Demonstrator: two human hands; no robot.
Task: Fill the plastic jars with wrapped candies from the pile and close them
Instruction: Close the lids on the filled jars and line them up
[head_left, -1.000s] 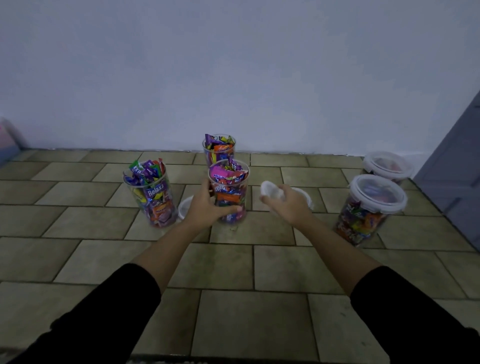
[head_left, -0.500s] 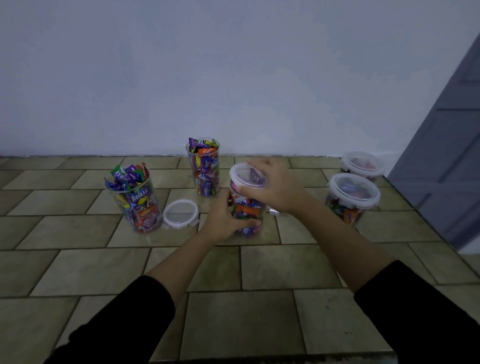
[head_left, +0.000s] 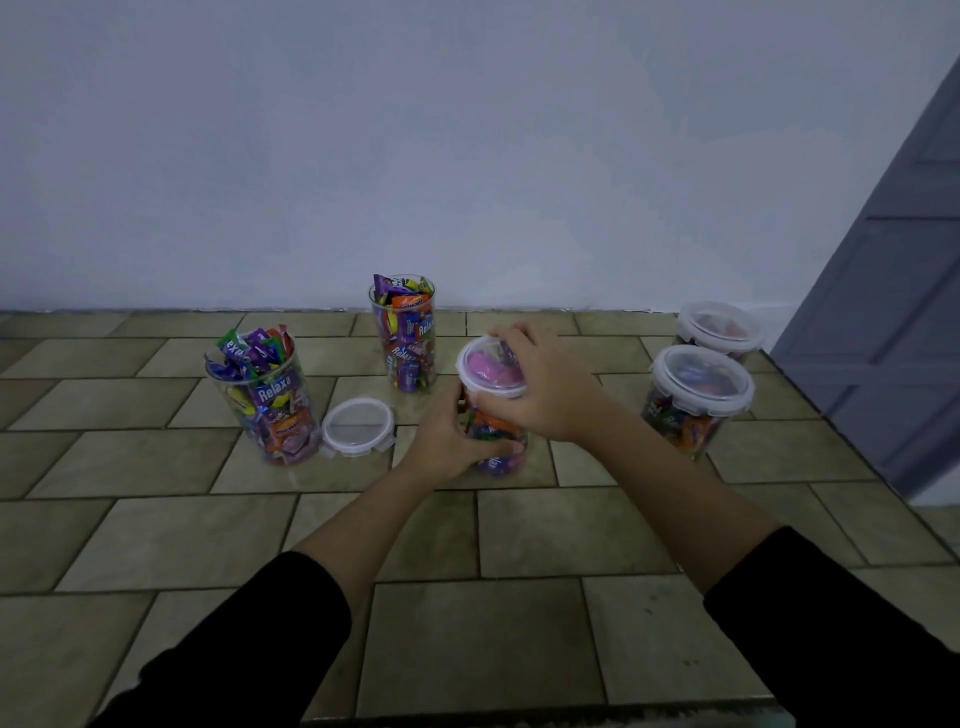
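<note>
Candy jar (head_left: 496, 441) gripped low by left hand (head_left: 447, 441) | lid (head_left: 491, 366) held on its top by right hand (head_left: 545, 387) | spare lid (head_left: 357, 427) lies on floor (head_left: 519, 623)

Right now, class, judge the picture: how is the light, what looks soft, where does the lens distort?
In the head view, light is dim and bluish; the left hand, right hand, jar and lid look soft; the door leans inward at right, likely wide-angle stretch.
</note>
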